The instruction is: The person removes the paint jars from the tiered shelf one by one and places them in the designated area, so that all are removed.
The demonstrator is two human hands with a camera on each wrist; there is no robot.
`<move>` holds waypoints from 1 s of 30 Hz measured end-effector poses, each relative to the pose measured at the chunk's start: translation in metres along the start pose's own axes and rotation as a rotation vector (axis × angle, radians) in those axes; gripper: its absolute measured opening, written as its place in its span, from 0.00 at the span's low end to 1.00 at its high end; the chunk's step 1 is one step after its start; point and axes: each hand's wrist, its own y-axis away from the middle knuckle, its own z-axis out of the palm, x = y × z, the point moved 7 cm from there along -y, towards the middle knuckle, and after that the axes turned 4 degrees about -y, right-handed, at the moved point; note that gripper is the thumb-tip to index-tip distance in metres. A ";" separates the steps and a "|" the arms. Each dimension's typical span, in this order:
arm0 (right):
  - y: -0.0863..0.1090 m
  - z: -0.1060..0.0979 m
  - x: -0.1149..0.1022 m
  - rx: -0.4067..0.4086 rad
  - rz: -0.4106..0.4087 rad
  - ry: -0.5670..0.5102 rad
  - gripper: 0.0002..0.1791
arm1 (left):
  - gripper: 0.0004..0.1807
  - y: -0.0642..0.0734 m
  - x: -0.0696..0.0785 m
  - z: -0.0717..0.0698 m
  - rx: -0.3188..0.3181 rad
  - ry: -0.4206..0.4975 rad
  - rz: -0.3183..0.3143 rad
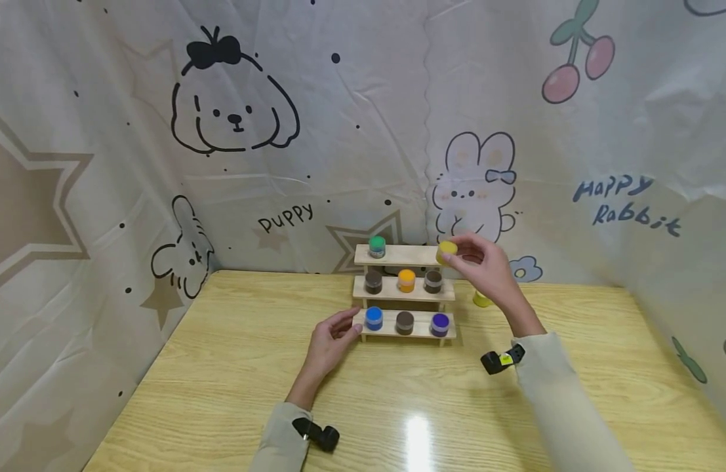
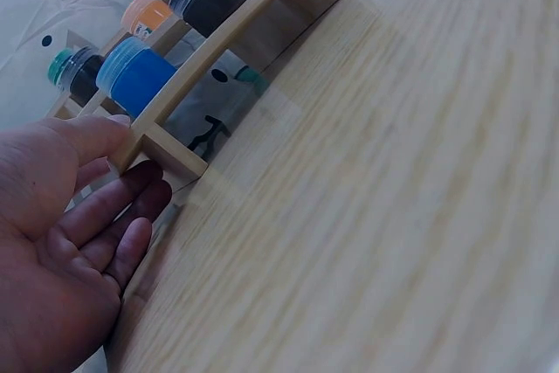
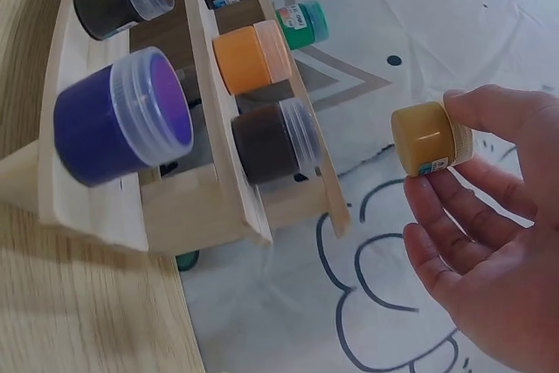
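Observation:
A three-tier wooden rack [image 1: 403, 288] stands on the table with small paint jars on its shelves. My left hand [image 1: 327, 346] grips the left end of its lowest shelf, thumb near the blue jar [image 2: 137, 74] and fingers round the end. With thumb and fingertips, my right hand [image 1: 486, 269] pinches a yellow paint jar [image 3: 426, 139] by the top shelf's right end; the right wrist view shows it apart from the wood. A green jar [image 1: 377, 246] sits at that shelf's left. On the middle shelf an orange jar [image 1: 406, 280] stands between two dark ones. The lowest bears blue, dark and purple [image 1: 440, 324] jars.
Another yellow object [image 1: 482, 299], partly hidden by my right forearm, is on the table right of the rack. A printed cloth [image 1: 363, 131] hangs close behind the rack. The wood-grain table [image 1: 233, 367] stretches out on both sides.

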 end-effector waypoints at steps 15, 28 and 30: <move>0.033 -0.031 0.009 0.098 0.016 0.045 0.22 | 0.22 0.000 0.001 0.000 -0.001 0.000 -0.009; 0.063 -0.058 0.018 0.204 0.012 0.025 0.23 | 0.22 0.000 0.001 0.000 -0.006 0.013 -0.014; 0.064 -0.061 0.020 0.213 0.013 0.018 0.23 | 0.22 0.000 0.001 -0.001 -0.003 0.013 -0.014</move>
